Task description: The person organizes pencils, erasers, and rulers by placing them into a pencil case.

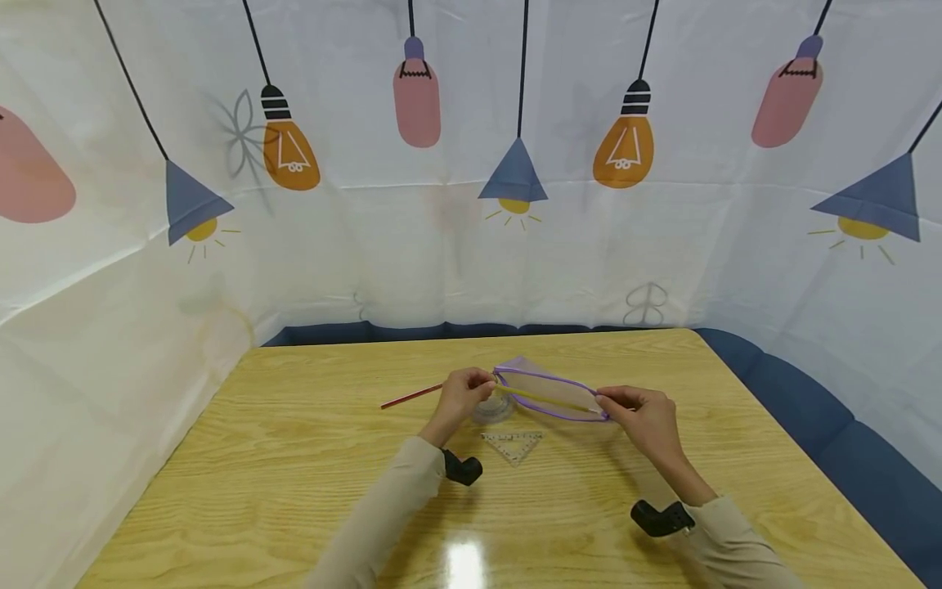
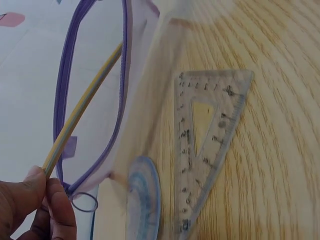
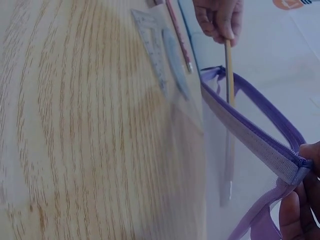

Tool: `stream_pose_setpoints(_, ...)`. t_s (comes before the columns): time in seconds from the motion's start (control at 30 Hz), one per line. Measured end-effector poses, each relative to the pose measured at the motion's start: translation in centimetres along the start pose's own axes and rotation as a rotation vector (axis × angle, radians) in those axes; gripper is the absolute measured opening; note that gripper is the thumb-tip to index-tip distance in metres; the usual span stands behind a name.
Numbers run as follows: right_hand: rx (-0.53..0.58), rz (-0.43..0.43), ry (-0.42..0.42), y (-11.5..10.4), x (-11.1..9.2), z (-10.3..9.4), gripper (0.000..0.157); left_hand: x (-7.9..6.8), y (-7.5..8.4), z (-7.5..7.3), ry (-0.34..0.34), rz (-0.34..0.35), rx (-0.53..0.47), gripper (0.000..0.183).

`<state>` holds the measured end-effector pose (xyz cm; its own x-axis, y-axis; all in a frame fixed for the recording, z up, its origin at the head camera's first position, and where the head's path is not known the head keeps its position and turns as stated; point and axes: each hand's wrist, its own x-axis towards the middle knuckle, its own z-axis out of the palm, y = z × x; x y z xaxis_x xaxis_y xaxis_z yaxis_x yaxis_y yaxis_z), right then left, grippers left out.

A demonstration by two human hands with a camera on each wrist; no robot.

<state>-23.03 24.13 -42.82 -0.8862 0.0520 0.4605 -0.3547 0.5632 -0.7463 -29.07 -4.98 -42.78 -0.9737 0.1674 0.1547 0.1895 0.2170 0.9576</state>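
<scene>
Between thumb and fingers my left hand (image 1: 458,402) pinches one end of a yellow pencil (image 2: 86,109). The pencil slants through the open mouth of a see-through zip pouch (image 3: 252,151) with purple edging, and its far end shows through the pouch's side in the right wrist view. My right hand (image 1: 649,419) grips the pouch's corner at the zip end, holding it above the table. Beneath the left hand lies a clear protractor (image 1: 491,411), partly covered in the head view. A clear triangular set square (image 1: 513,446) lies nearer to me.
A red pencil (image 1: 410,397) lies on the wooden table (image 1: 294,491) left of the left hand. Behind the table stands a blue padded seat (image 1: 331,334), which also runs along the right side. A white curtain (image 1: 412,245) printed with lamps hangs around it.
</scene>
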Motion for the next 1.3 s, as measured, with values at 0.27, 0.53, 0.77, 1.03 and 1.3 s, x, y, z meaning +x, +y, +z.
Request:
stream_pose_setpoints(0.27,0.020,-0.008,0.017,-0.4,0.1,0.0,0.016,0.6,-0.1,1.5,0.006,0.010,-0.040,0.009)
stream_pose_setpoints(0.53,0.033,-0.009,0.026,-0.3,-0.1,0.3,0.016,0.8,0.0,2.6,0.002,-0.013,0.000,0.007)
stream_pose_setpoints(0.77,0.028,0.010,0.029,-0.2,-0.2,0.3,0.016,1.2,0.1,3.5,-0.009,-0.024,-0.032,0.006)
stream_pose_setpoints(1.03,0.020,0.017,0.036,-0.2,-0.2,0.1,0.015,1.5,0.7,4.2,0.023,-0.098,-0.140,0.007)
stream_pose_setpoints(1.3,0.028,0.024,0.035,-0.2,-0.2,0.0,0.016,2.0,0.9,4.8,0.063,-0.174,-0.219,0.007)
